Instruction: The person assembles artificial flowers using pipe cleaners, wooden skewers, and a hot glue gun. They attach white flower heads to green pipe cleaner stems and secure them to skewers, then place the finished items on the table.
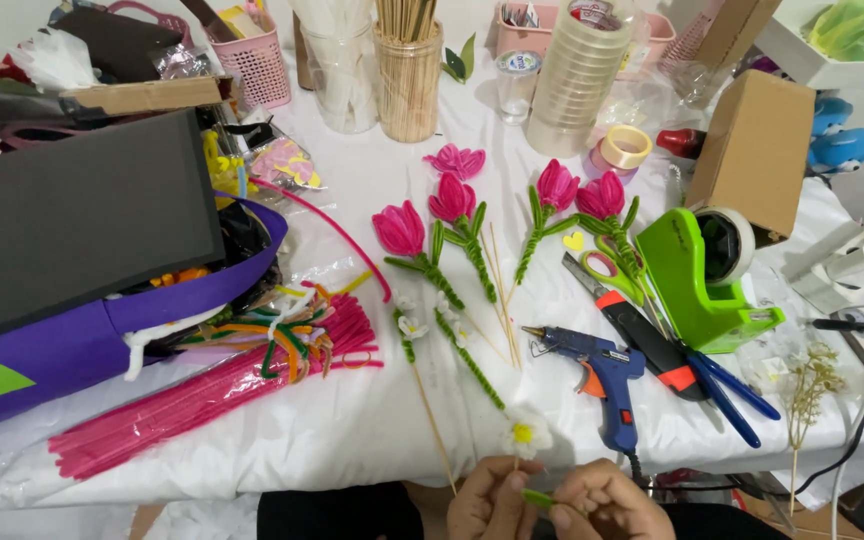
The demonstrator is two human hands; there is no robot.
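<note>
A: Why are both hands bunched at the near edge?

B: The left hand (492, 498) and right hand (602, 500) each pinch, fingers closed, the thin green fuzzy stem (540, 497) of a small white pipe-cleaner flower with a yellow centre (525, 433), keeping its head up over the white-clothed desk (352, 430).

A: And the blue hot-glue gun (602, 375)?

B: Just beyond the right hand, nozzle pointing left, within reach. Farther off, the finished pink pipe-cleaner tulips (452, 200) lie in a row; the pink pipe-cleaner bundle (202, 400) lies to the left.
</note>
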